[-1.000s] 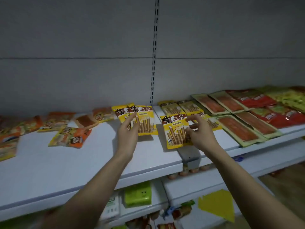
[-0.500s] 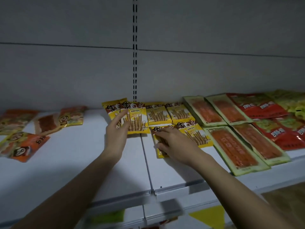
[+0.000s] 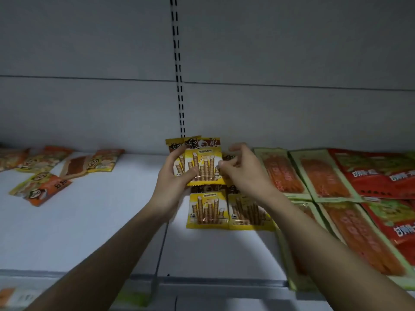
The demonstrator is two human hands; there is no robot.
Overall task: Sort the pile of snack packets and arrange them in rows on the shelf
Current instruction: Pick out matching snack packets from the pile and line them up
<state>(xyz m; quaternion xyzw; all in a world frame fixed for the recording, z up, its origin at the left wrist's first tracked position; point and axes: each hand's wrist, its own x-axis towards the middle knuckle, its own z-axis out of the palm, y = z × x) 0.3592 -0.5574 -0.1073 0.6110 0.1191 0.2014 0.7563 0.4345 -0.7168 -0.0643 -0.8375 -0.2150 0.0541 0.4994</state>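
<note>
A yellow wafer-roll packet (image 3: pixel 203 162) stands raised at the back of the white shelf (image 3: pixel 89 232), with a second like packet (image 3: pixel 174 145) peeking out behind it. My left hand (image 3: pixel 173 176) grips its left edge, thumb across the front. My right hand (image 3: pixel 243 173) pinches its right edge with curled fingers. Two more yellow packets (image 3: pixel 207 208) (image 3: pixel 248 213) lie flat side by side just in front.
Orange packets (image 3: pixel 40 189) lie scattered on the shelf's left side. Long green-edged packets (image 3: pixel 323 176) and red packets (image 3: pixel 372 171) lie in rows on the right. A slotted upright (image 3: pixel 178 70) runs up the grey back wall. The shelf's front lip (image 3: pixel 202 282) is near me.
The view has moved closer to the shelf. My right hand left the front yellow packet and came up to the rear packet's right edge. My left hand now lifts that packet.
</note>
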